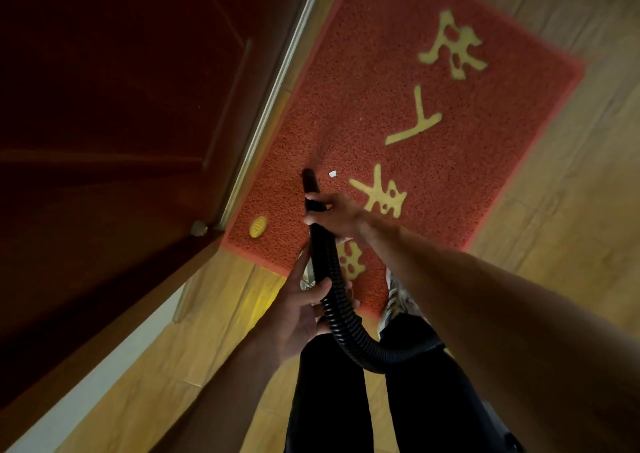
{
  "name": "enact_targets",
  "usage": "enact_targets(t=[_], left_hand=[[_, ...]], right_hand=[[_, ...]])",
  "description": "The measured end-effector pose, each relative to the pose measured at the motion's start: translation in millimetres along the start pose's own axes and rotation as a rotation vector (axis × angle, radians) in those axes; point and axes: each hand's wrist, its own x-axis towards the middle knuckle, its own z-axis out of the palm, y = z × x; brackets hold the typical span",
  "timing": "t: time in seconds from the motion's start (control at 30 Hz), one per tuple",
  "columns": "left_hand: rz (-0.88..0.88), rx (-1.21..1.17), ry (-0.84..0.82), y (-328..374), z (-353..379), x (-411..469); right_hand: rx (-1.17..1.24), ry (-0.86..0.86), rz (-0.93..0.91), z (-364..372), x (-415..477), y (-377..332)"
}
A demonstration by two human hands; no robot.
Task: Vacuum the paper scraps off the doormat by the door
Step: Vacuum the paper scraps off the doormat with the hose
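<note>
Red doormat with inverted yellow characters, frame centre, beside door. Right hand grip curled round hose behind nozzle; left hand clasps it lower. White scrap lies just right of nozzle tip.

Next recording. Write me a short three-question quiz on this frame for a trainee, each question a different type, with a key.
1. True or false: the left hand and the right hand both grip the black hose.
2. Multiple choice: the white paper scrap lies a) on the doormat, just beside the nozzle tip; b) off the mat; c) under the right hand.
3. Short answer: which hand is nearer the nozzle tip?

Key: 1 true; 2 a; 3 the right hand.
</note>
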Motion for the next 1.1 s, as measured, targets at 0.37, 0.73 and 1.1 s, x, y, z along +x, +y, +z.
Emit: enact_targets(t=[0.37,0.73,1.1], left_hand=[[-0.033,0.138,0.012,-2.2,11.1,5.4],[-0.026,0.118,0.051,-24.8,22.2,3.0],[0.066,0.04,0.101,-17.8,-1.5,5.3]], right_hand=[[0.136,0.074,-0.033,-13.1,-14.9,24.9],[0.118,0.101,-0.066,-11.1,-20.1,47.7],[0.029,0.071,-0.159,15.4,2.7,20.8]])
